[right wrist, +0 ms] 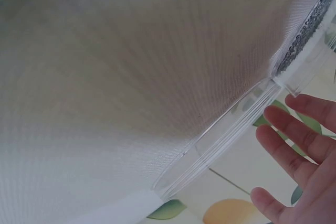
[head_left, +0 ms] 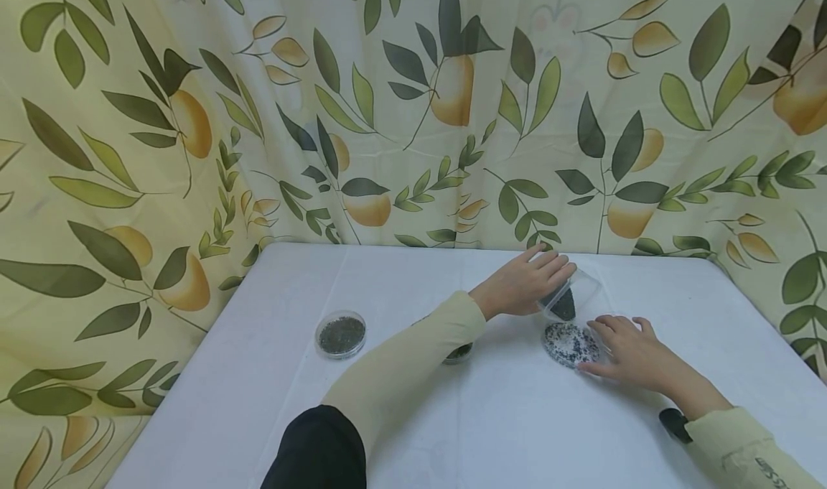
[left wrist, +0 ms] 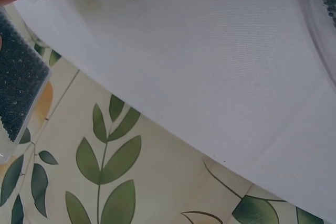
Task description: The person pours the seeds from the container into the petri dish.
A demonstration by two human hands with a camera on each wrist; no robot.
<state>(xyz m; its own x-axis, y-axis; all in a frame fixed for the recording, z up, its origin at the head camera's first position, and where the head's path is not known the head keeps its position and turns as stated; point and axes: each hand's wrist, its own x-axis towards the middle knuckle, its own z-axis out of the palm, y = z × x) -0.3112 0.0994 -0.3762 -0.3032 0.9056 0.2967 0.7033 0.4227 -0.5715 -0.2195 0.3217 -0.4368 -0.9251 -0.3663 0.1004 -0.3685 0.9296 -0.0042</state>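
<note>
My left hand grips a clear plastic box of small dark beads, tilted above a round clear dish. In the left wrist view the dark beads lie banked inside the box. The round dish sits on the table, with mixed dark and white beads spread across its bottom. My right hand is at the dish's right side, fingertips right at the rim. In the right wrist view its fingers are spread and loosely extended. A clear round lid or dish stands close beside them.
On the left of the white-covered table stands another round dish of dark beads. A third dish is partly hidden beneath my left forearm. A leaf-patterned curtain hangs behind the table's back edge.
</note>
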